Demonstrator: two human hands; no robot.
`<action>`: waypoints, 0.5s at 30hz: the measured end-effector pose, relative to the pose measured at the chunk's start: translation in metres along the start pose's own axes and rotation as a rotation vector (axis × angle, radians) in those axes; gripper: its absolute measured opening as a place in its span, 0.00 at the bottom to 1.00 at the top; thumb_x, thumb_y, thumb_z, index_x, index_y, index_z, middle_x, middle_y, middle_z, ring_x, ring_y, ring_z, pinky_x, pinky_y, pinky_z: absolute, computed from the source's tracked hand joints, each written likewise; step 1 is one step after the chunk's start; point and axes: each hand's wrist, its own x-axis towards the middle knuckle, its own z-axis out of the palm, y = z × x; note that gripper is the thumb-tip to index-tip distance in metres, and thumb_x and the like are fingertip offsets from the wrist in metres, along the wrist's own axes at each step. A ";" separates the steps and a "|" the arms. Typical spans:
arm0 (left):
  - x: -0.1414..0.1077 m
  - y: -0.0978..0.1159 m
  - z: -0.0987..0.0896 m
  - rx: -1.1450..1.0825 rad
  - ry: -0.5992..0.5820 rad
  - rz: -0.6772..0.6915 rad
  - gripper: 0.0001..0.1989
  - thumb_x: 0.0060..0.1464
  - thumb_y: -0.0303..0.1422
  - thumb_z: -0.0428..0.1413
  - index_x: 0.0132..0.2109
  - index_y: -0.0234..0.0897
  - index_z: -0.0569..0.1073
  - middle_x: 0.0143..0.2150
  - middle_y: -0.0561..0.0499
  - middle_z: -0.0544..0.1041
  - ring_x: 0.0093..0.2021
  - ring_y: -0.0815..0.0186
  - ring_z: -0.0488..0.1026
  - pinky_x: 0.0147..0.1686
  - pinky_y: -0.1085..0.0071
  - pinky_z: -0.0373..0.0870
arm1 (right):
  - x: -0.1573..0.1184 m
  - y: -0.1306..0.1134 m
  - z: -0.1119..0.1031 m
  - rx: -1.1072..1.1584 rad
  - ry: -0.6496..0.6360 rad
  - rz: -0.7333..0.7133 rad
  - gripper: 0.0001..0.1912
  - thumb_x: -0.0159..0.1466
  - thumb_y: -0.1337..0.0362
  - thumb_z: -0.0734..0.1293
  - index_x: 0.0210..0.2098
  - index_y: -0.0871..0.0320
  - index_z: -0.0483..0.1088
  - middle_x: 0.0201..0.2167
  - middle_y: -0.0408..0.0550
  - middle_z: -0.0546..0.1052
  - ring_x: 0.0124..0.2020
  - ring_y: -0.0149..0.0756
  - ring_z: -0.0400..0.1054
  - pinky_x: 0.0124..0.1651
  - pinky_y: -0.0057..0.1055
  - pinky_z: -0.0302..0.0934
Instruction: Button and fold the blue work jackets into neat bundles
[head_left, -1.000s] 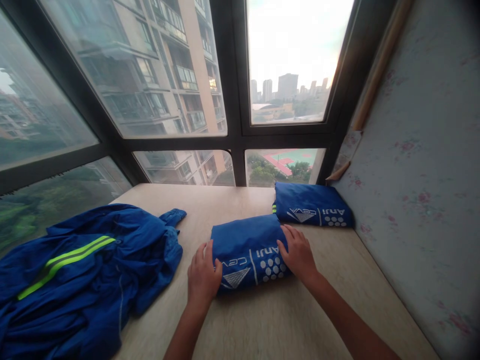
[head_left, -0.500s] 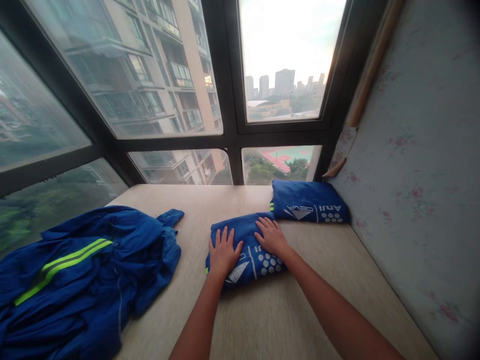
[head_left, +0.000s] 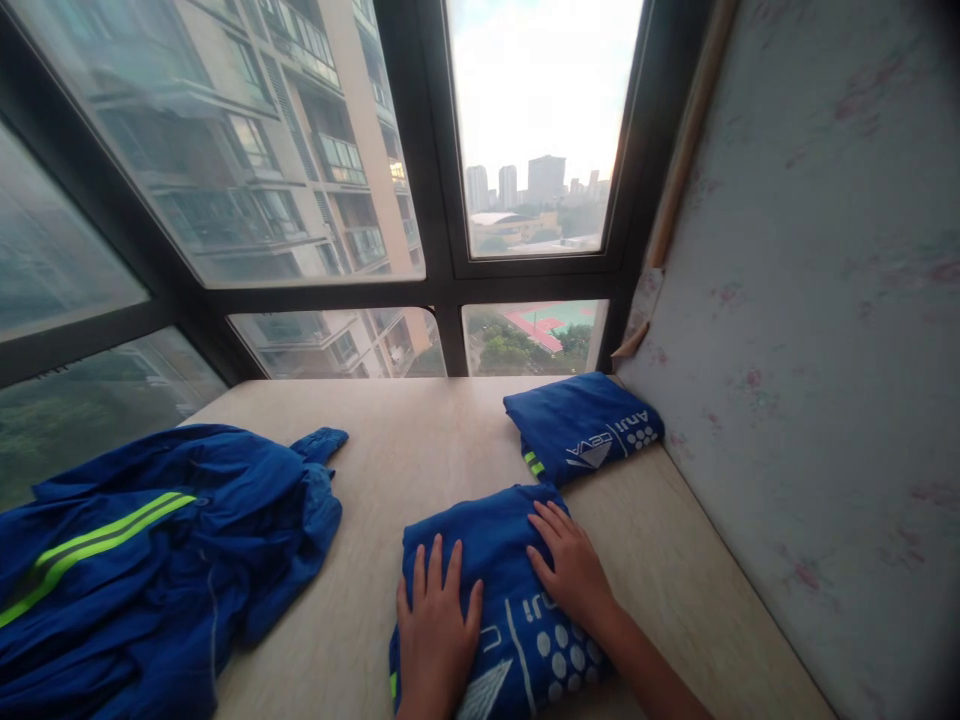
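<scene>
A folded blue garment [head_left: 499, 560] with white lettering and dots lies at the lower middle of the view. My left hand [head_left: 439, 625] rests flat on its left part, fingers spread. On its upper right part lies my right hand [head_left: 571, 565], also with the fingers apart. Just beyond, toward the wall, sits a second folded blue garment [head_left: 577, 420] with similar print, turned at an angle. A loose, crumpled blue garment [head_left: 172, 560] with a yellow-green reflective stripe spreads over the left side.
All the garments lie on a pale, wood-grained surface [head_left: 375, 480]. Dark-framed windows [head_left: 442, 290] rise behind it, with buildings outside. A floral-papered wall [head_left: 787, 350] borders the right side.
Both hands and the folded garment under them are lower in view and nearer to me. The second folded garment has turned and sits apart from the near one's top edge. The view has shifted.
</scene>
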 end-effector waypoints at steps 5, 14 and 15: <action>-0.004 0.002 -0.005 0.029 -0.017 -0.029 0.29 0.62 0.43 0.46 0.68 0.42 0.62 0.72 0.45 0.57 0.71 0.46 0.50 0.64 0.42 0.51 | 0.001 0.000 0.004 0.054 0.112 0.022 0.24 0.66 0.59 0.60 0.60 0.57 0.68 0.65 0.53 0.65 0.66 0.49 0.56 0.66 0.48 0.54; -0.012 -0.025 -0.009 0.104 -0.050 -0.042 0.29 0.61 0.43 0.45 0.67 0.43 0.63 0.72 0.46 0.56 0.71 0.47 0.51 0.64 0.43 0.53 | 0.066 0.043 -0.015 -0.143 0.321 0.091 0.27 0.67 0.70 0.55 0.64 0.54 0.63 0.68 0.52 0.58 0.70 0.50 0.46 0.69 0.55 0.42; -0.015 -0.029 -0.009 0.114 -0.057 -0.044 0.29 0.61 0.43 0.45 0.67 0.43 0.63 0.72 0.47 0.56 0.71 0.48 0.51 0.64 0.43 0.53 | 0.074 0.047 -0.017 -0.163 0.274 0.093 0.27 0.67 0.69 0.55 0.64 0.52 0.62 0.68 0.50 0.59 0.70 0.50 0.45 0.69 0.57 0.41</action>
